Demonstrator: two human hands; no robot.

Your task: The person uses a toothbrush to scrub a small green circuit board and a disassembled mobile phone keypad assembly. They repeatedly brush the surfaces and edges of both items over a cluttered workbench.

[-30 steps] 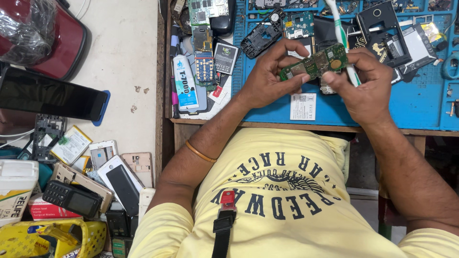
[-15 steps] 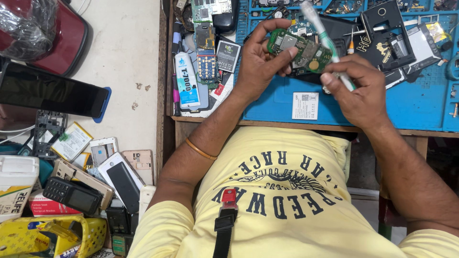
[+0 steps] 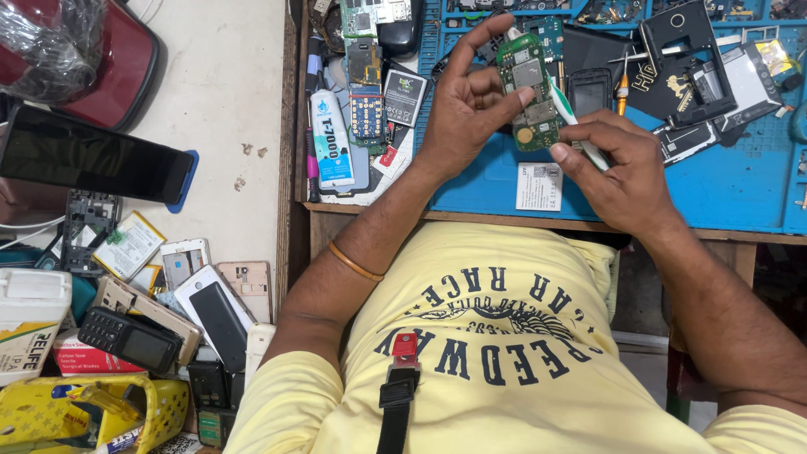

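Note:
My left hand [image 3: 466, 105] holds a green phone circuit board [image 3: 531, 88] upright by its edges, above the blue work mat [image 3: 740, 181]. My right hand [image 3: 622, 172] grips a white and green toothbrush [image 3: 567, 113], its head laid against the right side of the board. Both hands hover over the front part of the mat, close together.
Phone shells, black frames and small parts lie on the mat [image 3: 681, 50]. A white glue tube [image 3: 330, 139] and keypad boards [image 3: 367, 113] sit at the bench's left. On the floor left lie a dark tablet [image 3: 92, 160], several old phones [image 3: 134, 336], a yellow basket [image 3: 92, 416].
The left hand has turned the board from flat to upright and lifted it. The right hand has shifted its grip on the toothbrush and brought it against the board.

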